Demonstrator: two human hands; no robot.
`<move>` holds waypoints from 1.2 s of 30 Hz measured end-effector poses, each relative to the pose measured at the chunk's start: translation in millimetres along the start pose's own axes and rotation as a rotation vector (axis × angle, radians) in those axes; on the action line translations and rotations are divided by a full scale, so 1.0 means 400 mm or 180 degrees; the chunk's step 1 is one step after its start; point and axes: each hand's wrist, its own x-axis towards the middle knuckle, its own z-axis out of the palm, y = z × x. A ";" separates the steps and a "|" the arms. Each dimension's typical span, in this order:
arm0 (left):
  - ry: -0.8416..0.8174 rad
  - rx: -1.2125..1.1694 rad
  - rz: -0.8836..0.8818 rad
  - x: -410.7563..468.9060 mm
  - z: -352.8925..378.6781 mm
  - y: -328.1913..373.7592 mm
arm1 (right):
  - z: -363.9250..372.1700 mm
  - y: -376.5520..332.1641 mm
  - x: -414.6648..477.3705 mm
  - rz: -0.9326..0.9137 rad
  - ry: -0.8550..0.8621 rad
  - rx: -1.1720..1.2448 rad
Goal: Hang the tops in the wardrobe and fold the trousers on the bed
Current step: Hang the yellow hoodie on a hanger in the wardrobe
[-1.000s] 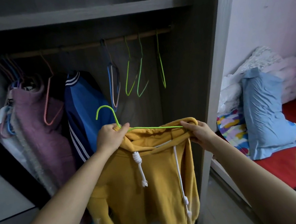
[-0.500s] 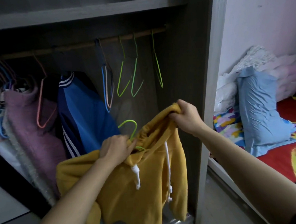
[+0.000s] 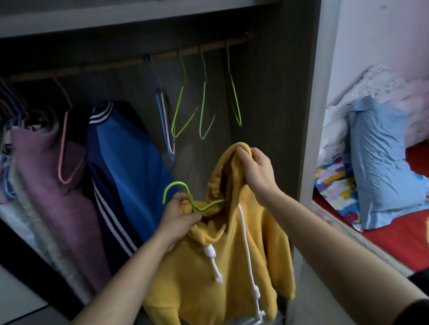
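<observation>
A yellow hoodie (image 3: 223, 270) with white drawstrings hangs in front of the open wardrobe (image 3: 311, 104). My left hand (image 3: 178, 219) grips the neck of a green wire hanger (image 3: 185, 197) together with the hoodie's collar; the hook sticks up and the rest of the wire goes inside the garment. My right hand (image 3: 256, 169) pinches the hood's edge and lifts it up. The wooden rail (image 3: 125, 63) runs above, at the back.
Several empty green hangers (image 3: 204, 109), a blue and pink pair (image 3: 166, 120) and a pink hanger (image 3: 67, 144) hang on the rail. A blue striped jacket (image 3: 128, 173) and a mauve garment (image 3: 50, 189) hang at left. At right lies the bed (image 3: 404, 240) with a blue pillow (image 3: 381, 163).
The hanger has tilted and dropped at its hook end. My right hand rose, lifting the hood's edge. The hoodie's left sleeve, flung out half a second ago, has fallen back down.
</observation>
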 end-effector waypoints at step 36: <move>-0.0905 0.1617 -0.0935 0.057 -0.143 0.150 | -0.026 -0.008 -0.054 -0.2710 -0.1126 -0.3162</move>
